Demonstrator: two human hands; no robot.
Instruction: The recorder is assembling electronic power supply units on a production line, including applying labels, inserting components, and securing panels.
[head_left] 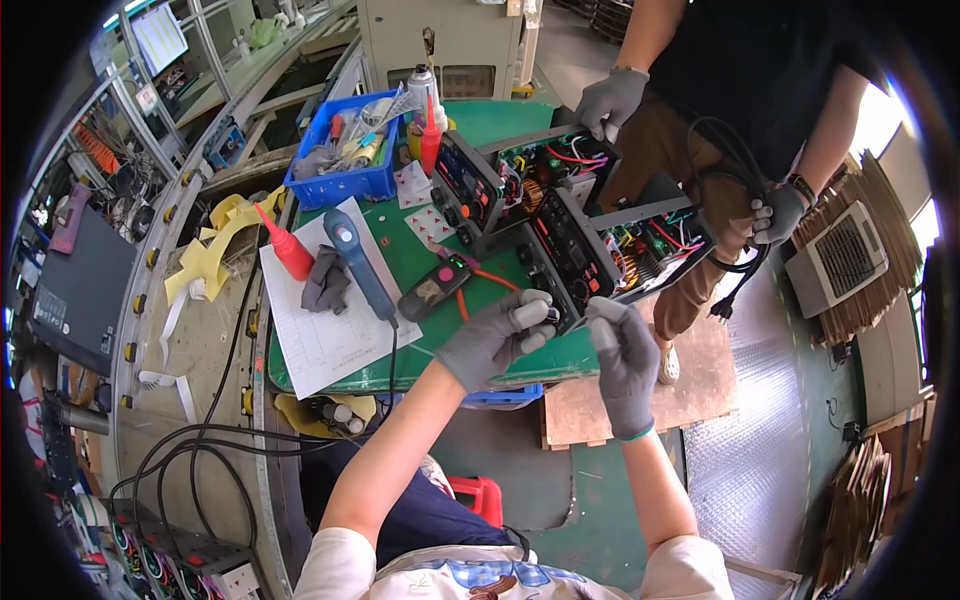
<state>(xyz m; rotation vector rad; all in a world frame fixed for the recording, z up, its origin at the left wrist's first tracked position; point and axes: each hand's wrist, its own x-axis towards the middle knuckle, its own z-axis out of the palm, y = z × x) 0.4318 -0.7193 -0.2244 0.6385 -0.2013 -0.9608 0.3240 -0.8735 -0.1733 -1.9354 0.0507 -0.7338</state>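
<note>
Both my hands wear grey gloves. My left hand [497, 340] is closed, its fingertips at the lower front corner of the nearer open-cased electronic unit [570, 250], around a small dark piece I cannot make out. Just right of that corner my right hand [625, 365] has its fingers bent together; what they hold, if anything, is hidden. The nearer unit shows a black front panel, copper coils and coloured wires. Behind it stands a similar unit [470, 185]. A black handheld device [437, 287] with a pink button and an orange cord lies left of my left hand.
Across the table [490, 115], a co-worker's gloved hand [612, 100] touches the far unit; the other hand [780, 215] holds a black cable. A blue-grey corded tool [358, 262] and red spouted bottle [288, 250] lie on white paper [310, 345]. Behind is a blue bin [345, 187].
</note>
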